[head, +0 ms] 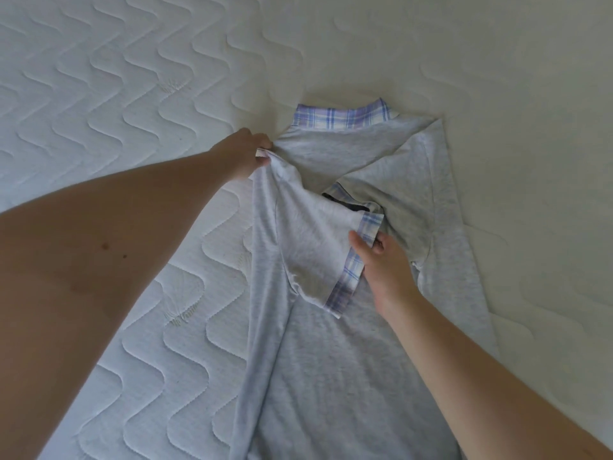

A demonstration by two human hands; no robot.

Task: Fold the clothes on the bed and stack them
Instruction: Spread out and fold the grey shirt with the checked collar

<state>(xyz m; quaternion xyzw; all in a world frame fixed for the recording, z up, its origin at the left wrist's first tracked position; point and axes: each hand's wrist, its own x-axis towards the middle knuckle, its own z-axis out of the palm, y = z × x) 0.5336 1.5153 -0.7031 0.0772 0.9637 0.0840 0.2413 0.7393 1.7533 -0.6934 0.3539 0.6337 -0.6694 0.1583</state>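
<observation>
head view: a grey shirt (331, 376) with plaid trim lies on the white quilted mattress (116, 94), its body running from the near edge toward the far middle of the bed. the left hand (243, 154) reaches to the far left of the shirt and pinches a shoulder fold, lifting the cloth a little off the mattress. the right hand (384, 260) is nearer, at the middle of the shirt, its thumb and fingers gripping the plaid cuff (351, 273) of a sleeve that is folded in over the body. at the far end a plaid band (341, 117) lies flat. the right side of the shirt lies rumpled on the mattress.
</observation>
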